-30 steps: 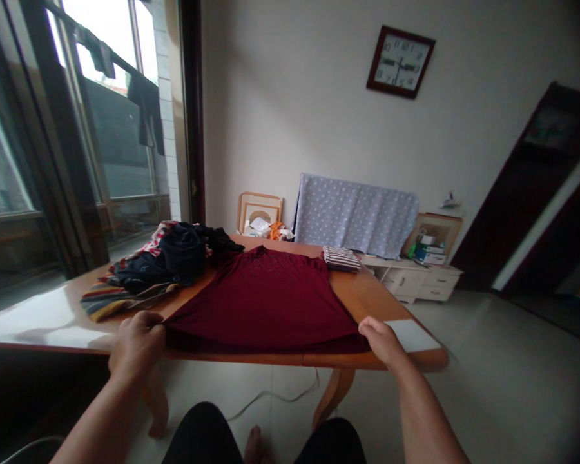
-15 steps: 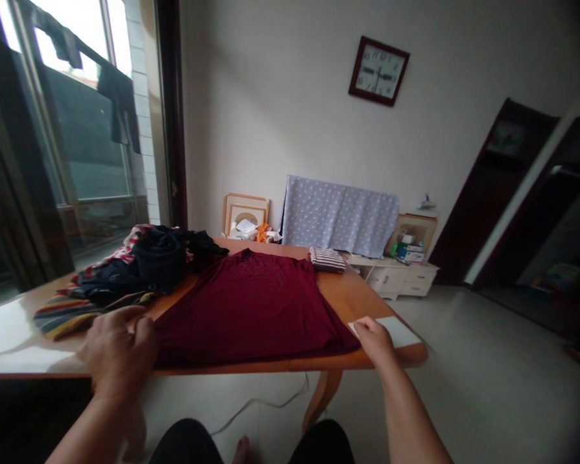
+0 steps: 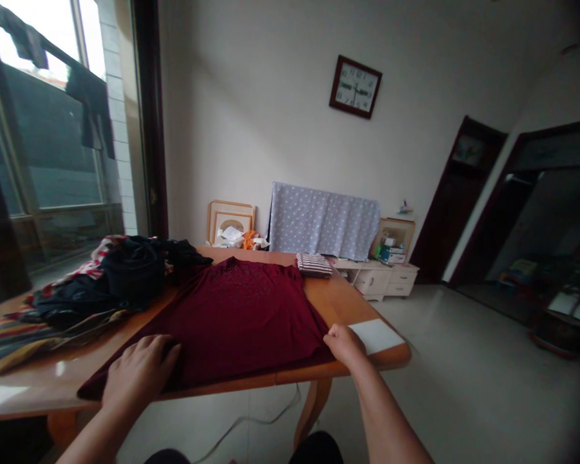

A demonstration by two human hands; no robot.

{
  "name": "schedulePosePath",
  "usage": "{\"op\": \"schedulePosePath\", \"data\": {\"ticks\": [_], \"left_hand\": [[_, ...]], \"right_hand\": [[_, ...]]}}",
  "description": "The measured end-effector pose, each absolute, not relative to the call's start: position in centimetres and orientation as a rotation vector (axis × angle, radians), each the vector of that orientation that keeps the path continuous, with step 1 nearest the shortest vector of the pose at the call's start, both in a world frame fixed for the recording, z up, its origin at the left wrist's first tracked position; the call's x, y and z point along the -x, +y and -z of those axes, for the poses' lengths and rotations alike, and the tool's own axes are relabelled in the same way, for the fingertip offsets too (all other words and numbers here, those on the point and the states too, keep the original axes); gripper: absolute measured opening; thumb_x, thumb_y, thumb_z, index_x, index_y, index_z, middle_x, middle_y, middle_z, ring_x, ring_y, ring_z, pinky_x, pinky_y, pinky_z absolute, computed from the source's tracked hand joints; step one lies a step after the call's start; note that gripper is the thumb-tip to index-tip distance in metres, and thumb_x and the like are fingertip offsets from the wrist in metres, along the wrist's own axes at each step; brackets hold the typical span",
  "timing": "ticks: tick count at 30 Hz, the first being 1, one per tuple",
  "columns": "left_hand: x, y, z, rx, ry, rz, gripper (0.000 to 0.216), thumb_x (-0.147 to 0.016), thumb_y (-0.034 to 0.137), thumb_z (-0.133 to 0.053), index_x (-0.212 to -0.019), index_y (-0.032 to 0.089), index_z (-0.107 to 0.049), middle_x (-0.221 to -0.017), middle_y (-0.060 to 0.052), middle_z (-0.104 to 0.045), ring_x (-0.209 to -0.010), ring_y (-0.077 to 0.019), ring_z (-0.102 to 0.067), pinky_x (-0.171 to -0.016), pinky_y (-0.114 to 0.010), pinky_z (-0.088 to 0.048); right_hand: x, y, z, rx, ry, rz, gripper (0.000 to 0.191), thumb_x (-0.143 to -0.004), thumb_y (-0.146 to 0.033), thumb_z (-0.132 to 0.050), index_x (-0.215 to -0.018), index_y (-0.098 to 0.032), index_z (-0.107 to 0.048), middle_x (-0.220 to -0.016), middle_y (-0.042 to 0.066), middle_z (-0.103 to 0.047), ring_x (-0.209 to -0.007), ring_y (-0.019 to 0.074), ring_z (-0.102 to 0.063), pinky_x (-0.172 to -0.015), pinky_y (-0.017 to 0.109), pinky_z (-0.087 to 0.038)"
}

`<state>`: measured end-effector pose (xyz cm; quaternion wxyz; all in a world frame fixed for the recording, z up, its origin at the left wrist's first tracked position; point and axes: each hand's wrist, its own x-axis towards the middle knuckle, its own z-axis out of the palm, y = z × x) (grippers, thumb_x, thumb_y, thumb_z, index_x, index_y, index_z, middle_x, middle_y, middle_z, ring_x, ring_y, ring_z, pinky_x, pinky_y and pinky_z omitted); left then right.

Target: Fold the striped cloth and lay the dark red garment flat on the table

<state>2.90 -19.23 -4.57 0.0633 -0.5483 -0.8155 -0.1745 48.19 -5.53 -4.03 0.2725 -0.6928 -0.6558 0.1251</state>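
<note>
Where shirt skirts table edge | right hand seemingly pinches corner

Home living area, wall clock, laundry pile (unfolded), low cabinet

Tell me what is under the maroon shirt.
The wooden table supports the maroon shirt, and its top shows on both sides; whatever the cloth covers directly beneath cannot be seen.
</note>
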Motion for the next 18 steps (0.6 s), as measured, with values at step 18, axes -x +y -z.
{"op": "schedulePosePath", "data": {"ticks": [18], "left_hand": [[-2.4,-19.7,4.8,1.683,-2.491,0.525,0.063,-0.090,0.067,-0.033,-0.126,0.024,-0.063,-0.136,-0.015,-0.058,-0.122,-0.0434,-0.053,-0.098,-0.057,-0.041]], "right_hand": [[-51.9,-4.8,4.9,1.952,-1.668,-0.296,0.017,-0.085,-0.034,-0.053,-0.074,-0.022,-0.059,-0.073,0.004,-0.069,-0.069,0.0182,-0.062,-0.058,0.024,-0.035]]}}
